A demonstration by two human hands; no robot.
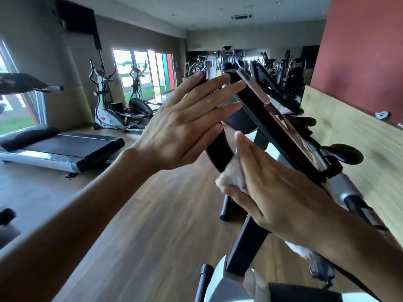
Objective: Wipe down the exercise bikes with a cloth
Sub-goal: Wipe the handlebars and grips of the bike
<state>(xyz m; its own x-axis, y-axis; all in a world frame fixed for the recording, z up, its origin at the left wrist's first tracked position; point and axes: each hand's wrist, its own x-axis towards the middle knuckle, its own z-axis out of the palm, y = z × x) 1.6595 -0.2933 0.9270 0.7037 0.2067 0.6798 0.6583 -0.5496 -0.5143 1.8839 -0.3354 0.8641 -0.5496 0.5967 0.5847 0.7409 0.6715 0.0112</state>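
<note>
An exercise bike [244, 240] stands right in front of me, its dark console [277, 127] tilted up at the centre right and a black handlebar [218, 151] curving down beside it. My left hand [185, 127] lies with straight fingers against the back of the console and the handlebar top. My right hand [270, 184] presses a white cloth [232, 177] flat against the handlebar, fingers straight, thumb under the cloth.
A treadmill [61, 149] stands at the left, with two elliptical trainers [113, 101] by the windows behind it. More machines crowd the far end of the room. A wooden wall panel [353, 136] runs along the right. Wood flooring [141, 214] stretches between.
</note>
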